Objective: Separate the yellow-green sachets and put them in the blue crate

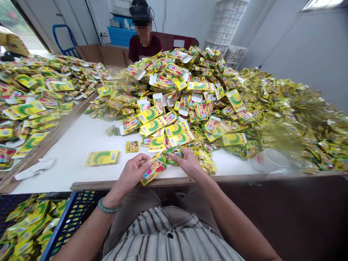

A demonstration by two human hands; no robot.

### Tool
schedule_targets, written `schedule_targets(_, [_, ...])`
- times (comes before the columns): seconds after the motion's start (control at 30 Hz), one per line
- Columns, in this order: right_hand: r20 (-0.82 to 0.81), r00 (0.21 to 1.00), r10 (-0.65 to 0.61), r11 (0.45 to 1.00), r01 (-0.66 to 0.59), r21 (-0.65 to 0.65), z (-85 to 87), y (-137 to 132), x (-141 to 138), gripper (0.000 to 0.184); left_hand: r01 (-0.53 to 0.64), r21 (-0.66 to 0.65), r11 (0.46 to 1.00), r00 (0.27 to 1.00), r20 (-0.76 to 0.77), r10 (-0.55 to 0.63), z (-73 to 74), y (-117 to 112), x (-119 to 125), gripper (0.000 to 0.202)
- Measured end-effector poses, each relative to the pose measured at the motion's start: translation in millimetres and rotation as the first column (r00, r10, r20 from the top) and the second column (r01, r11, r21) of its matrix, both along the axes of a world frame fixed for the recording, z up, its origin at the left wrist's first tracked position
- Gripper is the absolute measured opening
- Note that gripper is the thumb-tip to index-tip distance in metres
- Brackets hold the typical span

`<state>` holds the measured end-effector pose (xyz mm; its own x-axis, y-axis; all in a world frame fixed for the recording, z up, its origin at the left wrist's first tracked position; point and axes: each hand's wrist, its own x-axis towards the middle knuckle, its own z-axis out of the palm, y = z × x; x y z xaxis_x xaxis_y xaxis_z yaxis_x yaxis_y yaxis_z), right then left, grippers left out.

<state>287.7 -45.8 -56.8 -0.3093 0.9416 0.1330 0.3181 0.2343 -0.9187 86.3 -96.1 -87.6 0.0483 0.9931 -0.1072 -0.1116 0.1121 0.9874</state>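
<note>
My left hand (137,166) grips a small yellow carton (154,169) with colourful lettering, tilted above the table's front edge. At the carton's upper right end, my right hand (187,161) pinches a green sachet (173,154); whether the sachet is partly inside the carton I cannot tell. A closed-looking yellow carton (102,158) lies flat on the white tabletop to the left. Near my hands lies a single yellow sachet (132,146). Just beyond them, several yellow cartons (178,132) rest at the foot of a large heap, some with white flaps up.
Loose sachets (293,112) are piled on the right, beside a clear plastic tub (269,161). A wooden strip (51,136) divides off more cartons (24,108) on the left. A blue crate (61,226) with cartons stands below. Another person (144,47) sits behind the heap.
</note>
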Motion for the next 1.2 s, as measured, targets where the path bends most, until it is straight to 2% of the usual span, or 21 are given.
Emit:
schedule_targets(0.17, [0.146,0.989,0.015,0.995,-0.030,0.098,-0.2,-4.0,7.8,0.022,0.010,0.084,0.996,0.998,-0.069,-0.004,-5.7,-0.8,6.0,0.042])
schedule_targets(0.3, [0.198,0.975,-0.105,0.986,0.077,0.147,5.5,-8.5,3.9,0.024,0.044,0.171,0.984,0.994,-0.110,-0.025,-2.9,-1.5,7.5,0.038])
schedule_targets(0.4, [0.179,0.979,-0.101,0.985,0.073,0.158,7.4,-13.0,0.0,0.021,0.064,0.124,0.990,0.998,-0.030,-0.061,-0.4,-2.7,9.5,0.040])
schedule_targets(0.5, [0.105,0.992,-0.064,0.987,0.048,0.152,7.2,-16.7,-0.3,0.017,0.028,0.052,0.998,0.995,0.099,-0.033,-1.6,-3.3,12.0,0.050])
schedule_targets(0.57, [0.058,0.989,-0.137,0.968,0.121,0.221,6.6,-18.2,1.3,0.015,0.000,0.018,1.000,0.986,0.166,-0.003,-3.9,-3.3,13.6,0.054])
schedule_targets(0.63, [0.079,0.976,-0.201,0.935,0.167,0.314,6.1,-19.3,3.2,0.009,-0.017,-0.010,1.000,0.979,0.202,0.019,-6.2,-3.3,14.9,0.054])
schedule_targets(0.83, [0.172,0.948,-0.268,0.884,0.171,0.436,1.9,-23.5,4.5,0.002,-0.028,-0.067,0.997,0.966,0.255,0.044,-6.9,-5.6,13.7,0.051])
schedule_targets(0.97, [0.194,0.958,-0.212,0.921,0.130,0.367,-5.2,-28.7,-2.0,0.006,-0.029,-0.058,0.998,0.958,0.283,0.044,-3.8,-6.4,13.7,0.050])
schedule_targets(1.1, [0.162,0.986,-0.046,0.972,0.006,0.236,-9.8,-38.2,-11.6,0.014,-0.015,-0.077,0.997,0.955,0.294,0.037,-4.1,-5.7,21.8,0.049])
schedule_targets(1.2, [0.096,0.995,0.032,0.990,-0.045,0.132,-10.7,-45.8,-19.0,0.022,0.016,-0.107,0.994,0.967,0.255,0.012,-6.2,-8.7,23.7,0.051])
